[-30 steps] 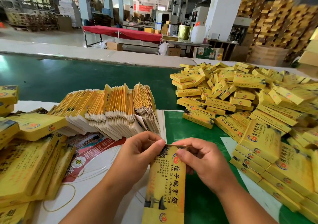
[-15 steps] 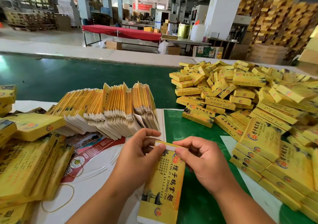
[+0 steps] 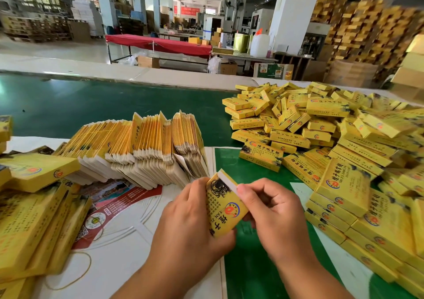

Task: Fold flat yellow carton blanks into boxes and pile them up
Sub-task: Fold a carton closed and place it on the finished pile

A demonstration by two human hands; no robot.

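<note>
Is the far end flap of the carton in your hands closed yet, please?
Not yet. The carton is held by both the left hand and right hand, and its white flap edge stands raised, untucked.

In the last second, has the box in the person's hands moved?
Yes. The carton has swung up and tilted right, nearer the standing flat blanks.

Both hands held the carton (image 3: 226, 204) low over the table. Just beyond the grip, to its left, the fanned row of flat blanks (image 3: 146, 152) blocked the way forward. Right of the grip, the heap of folded boxes (image 3: 332, 142) crowded in close. Between row and heap a strip of bare green mat (image 3: 226, 158) lay open. Far left stood stacked yellow packs (image 3: 29, 220); nearer, white paper (image 3: 119, 252) lay flat.
</note>
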